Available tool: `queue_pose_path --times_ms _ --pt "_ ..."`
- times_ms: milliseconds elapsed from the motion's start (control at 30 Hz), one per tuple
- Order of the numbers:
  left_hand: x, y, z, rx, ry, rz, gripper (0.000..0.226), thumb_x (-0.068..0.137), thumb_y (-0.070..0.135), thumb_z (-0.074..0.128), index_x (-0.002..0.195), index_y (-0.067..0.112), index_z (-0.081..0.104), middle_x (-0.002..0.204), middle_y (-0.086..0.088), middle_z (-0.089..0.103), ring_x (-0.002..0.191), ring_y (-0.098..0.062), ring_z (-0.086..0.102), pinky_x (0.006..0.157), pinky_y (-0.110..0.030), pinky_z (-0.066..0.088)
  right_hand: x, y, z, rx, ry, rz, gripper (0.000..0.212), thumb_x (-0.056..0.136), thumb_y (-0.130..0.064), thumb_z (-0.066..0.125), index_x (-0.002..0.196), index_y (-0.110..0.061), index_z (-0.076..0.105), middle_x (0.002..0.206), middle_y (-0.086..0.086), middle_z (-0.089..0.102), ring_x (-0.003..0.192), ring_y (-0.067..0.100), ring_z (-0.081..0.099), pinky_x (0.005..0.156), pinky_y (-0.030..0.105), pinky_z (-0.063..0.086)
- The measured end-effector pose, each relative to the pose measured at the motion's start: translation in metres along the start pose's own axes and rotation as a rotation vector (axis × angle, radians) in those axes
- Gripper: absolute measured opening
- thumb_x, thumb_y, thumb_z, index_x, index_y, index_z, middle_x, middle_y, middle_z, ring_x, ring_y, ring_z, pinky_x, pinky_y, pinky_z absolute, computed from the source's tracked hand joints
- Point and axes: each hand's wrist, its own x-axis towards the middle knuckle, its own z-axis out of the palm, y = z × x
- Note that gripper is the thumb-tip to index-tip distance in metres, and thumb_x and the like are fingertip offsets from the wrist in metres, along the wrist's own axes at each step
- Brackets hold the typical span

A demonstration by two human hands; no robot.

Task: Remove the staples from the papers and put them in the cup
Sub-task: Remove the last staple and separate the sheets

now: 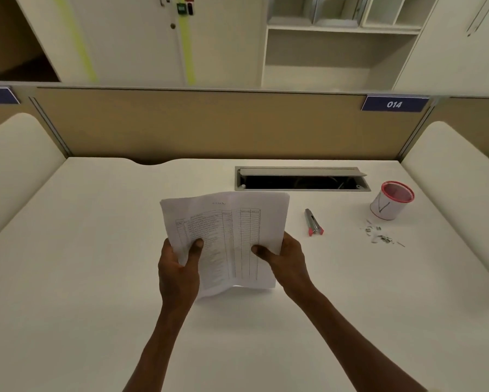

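White desk (96, 264): left hand (178, 267) and right hand (287, 261) each grip the papers (226, 236). Pulled staples (381, 236) lie loose near the cup (390, 202), seemingly not yet inside; staple remover (313, 222) idle.

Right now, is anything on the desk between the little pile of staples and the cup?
Nothing visible: the loose metal staples lie on bare white desk just in front of the red-rimmed white cup.

My white counter (96, 250): red-rimmed cup (390, 200) far right, loose staples (381, 236) just before it, staple remover (313, 222) left of those.
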Motion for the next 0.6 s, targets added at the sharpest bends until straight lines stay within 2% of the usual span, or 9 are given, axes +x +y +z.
queue_pose_path --times_ms 167,233,300,367,433,500,600 --pt "-0.0043 -0.0022 0.0014 -0.015 -0.048 0.005 0.033 0.095 0.023 0.057 0.126 0.014 0.050 0.117 0.001 0.059 0.097 -0.007 0.057 0.074 -0.014 0.044 -0.0046 0.0050 -0.0017 0.002 -0.007 0.026 0.032 0.080 -0.009 0.077 0.104 -0.025 0.065 0.100 -0.011 0.072 0.091 0.008 0.069 0.067 0.014 0.054" --pt "-0.0046 -0.0035 0.0024 -0.021 -0.071 -0.002 0.032 0.097 0.023 0.055 0.127 0.015 0.048 0.119 0.000 0.058 0.099 -0.010 0.057 0.076 -0.016 0.045 -0.0063 0.0059 -0.0017 0.007 -0.006 0.035 0.031 0.080 -0.010 0.077 0.105 -0.024 0.064 0.100 -0.011 0.071 0.089 0.006 0.068 0.065 0.012 0.053" --pt "-0.0031 -0.0052 0.0031 -0.019 -0.093 -0.013 0.033 0.096 0.034 0.055 0.124 0.019 0.046 0.122 0.000 0.057 0.104 -0.017 0.056 0.079 -0.022 0.047 -0.0064 0.0039 -0.0024 0.004 -0.008 0.033 0.030 0.081 -0.011 0.077 0.105 -0.023 0.064 0.096 -0.014 0.069 0.083 -0.002 0.068 0.063 0.009 0.051" --pt "-0.0018 -0.0070 0.0029 -0.016 -0.115 -0.022 0.038 0.090 0.044 0.052 0.121 0.025 0.044 0.122 0.001 0.057 0.105 -0.018 0.056 0.080 -0.025 0.047 -0.0058 0.0030 -0.0034 0.012 -0.013 0.032 0.029 0.081 -0.012 0.077 0.102 -0.025 0.064 0.095 -0.014 0.069 0.080 -0.007 0.067 0.062 0.009 0.051" --pt "-0.0007 -0.0080 0.0025 -0.007 -0.131 -0.028 0.031 0.093 0.040 0.053 0.119 0.026 0.042 0.121 0.001 0.056 0.104 -0.016 0.056 0.079 -0.021 0.046 -0.0055 0.0026 -0.0043 0.010 -0.011 0.039 0.028 0.080 -0.013 0.077 0.099 -0.028 0.064 0.095 -0.014 0.069 0.079 -0.006 0.067 0.061 0.009 0.051" --pt "-0.0004 -0.0073 0.0024 -0.001 -0.144 -0.025 0.021 0.099 0.027 0.051 0.118 0.025 0.041 0.120 0.002 0.056 0.101 -0.010 0.055 0.076 -0.018 0.044 -0.0053 0.0030 -0.0067 0.015 -0.010 0.039 0.028 0.080 -0.014 0.078 0.101 -0.026 0.065 0.095 -0.014 0.070 0.081 -0.007 0.067 0.062 0.009 0.051" --pt "-0.0005 -0.0056 0.0005 -0.007 -0.163 -0.024 0.016 0.100 0.024 0.049 0.115 0.022 0.044 0.116 0.003 0.057 0.101 -0.007 0.056 0.077 -0.020 0.047 -0.0051 0.0053 -0.0103 0.045 -0.016 0.040 0.029 0.081 -0.012 0.076 0.106 -0.022 0.066 0.100 -0.011 0.071 0.085 -0.004 0.068 0.065 0.010 0.052"
